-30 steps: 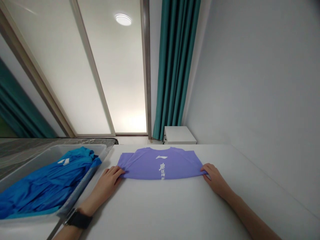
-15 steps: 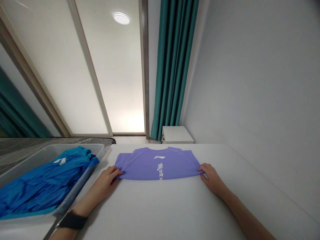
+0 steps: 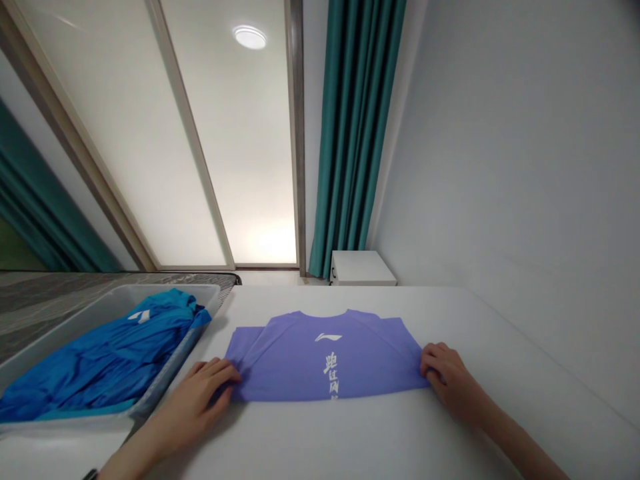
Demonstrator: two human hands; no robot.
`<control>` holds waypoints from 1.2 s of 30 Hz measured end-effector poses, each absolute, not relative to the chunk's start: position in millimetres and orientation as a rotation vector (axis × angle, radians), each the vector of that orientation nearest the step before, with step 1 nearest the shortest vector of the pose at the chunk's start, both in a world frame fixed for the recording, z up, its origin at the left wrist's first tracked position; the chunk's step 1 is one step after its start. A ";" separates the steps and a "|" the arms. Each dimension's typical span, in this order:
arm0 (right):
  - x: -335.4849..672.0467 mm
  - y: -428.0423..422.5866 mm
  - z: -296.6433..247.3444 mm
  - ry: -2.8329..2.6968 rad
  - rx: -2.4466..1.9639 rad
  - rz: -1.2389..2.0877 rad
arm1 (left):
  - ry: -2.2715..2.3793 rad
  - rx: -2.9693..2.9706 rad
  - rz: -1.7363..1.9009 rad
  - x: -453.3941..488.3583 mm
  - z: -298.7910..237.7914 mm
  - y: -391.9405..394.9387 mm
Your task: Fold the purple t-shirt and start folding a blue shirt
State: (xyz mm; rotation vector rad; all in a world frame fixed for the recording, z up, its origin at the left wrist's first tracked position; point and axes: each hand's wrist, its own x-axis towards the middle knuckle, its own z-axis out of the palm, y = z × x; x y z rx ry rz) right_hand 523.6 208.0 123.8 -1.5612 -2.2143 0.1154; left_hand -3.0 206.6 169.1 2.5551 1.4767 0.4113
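Purple shirt (image 3: 295, 363) looks part-folded, fingers (image 3: 220, 370) of left hand (image 3: 203, 390) and right hand (image 3: 450, 380) pinching its ends, blue clothing (image 3: 110, 360) heaped in the left bin (image 3: 163, 381).

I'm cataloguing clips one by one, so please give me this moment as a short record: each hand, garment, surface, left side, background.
Left hand: holds near left corner of purple fabric T-shirt
Right hand: holds its near right corner
Garment: folded, lying wide; white logo above white characters
Surface: flat white tabletop
Left side: translucent rectangular plastic bin containing rumpled blue fabric clothing
Background: green pleated fabric curtain, white boxy cabinet
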 end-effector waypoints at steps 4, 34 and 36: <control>506.3 236.2 139.6 -2.201 -1.580 0.074 | 1.553 2.381 0.457 10.1 186.1 244.7; 226.7 364.3 162.2 -2.772 -0.943 0.264 | 1.384 2.289 0.658 -33.2 154.8 190.2; 227.4 366.8 167.7 -2.786 -0.932 0.326 | 1.386 2.277 0.674 -31.9 155.2 185.8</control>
